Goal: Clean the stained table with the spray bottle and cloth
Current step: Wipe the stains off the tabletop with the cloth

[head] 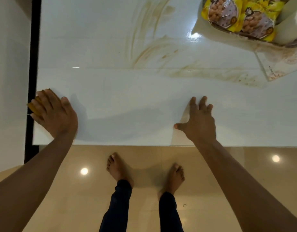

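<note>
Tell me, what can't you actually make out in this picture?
Head view only:
- Cloth: mostly hidden under the left hand.
- Spray bottle: not in view.
- Snack packets: cut off by the top edge, print too blurred to read.
- Table: cut off by the right and top edges.

Left hand lies flat at the counter's near left corner, fingers pressing down on a yellow cloth. Right hand rests open near the counter's front edge, fingers spread. Both arms extended.

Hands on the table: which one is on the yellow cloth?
The left hand, at the table's left edge, presses the yellow cloth. The right hand rests bare on the tabletop.
</note>
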